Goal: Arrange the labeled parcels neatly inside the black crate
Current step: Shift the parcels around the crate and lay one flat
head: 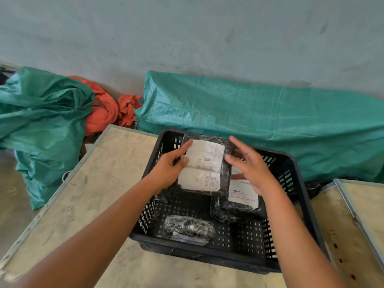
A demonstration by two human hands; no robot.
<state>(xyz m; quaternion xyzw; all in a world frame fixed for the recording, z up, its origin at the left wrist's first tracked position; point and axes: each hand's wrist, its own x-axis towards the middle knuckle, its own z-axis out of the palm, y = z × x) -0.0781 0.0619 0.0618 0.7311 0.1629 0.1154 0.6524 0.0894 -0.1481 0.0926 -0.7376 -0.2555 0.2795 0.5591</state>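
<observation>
Left hand (pixel 166 169) grasps a labelled parcel (pixel 204 166) by its left edge, held over the far part of the black crate (pixel 299 206) on the desk (pixel 99 183). Right hand (pixel 252 165), released (fingers spread), hovers above a second labelled parcel (pixel 242 199); a wrapped parcel (pixel 188 228) lies near-left inside.

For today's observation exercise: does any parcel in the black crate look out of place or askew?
Yes. The small parcel near the crate's front wall lies alone at a slant, no label showing. The left hand holds the large labeled parcel tilted, not yet laid flat.
</observation>
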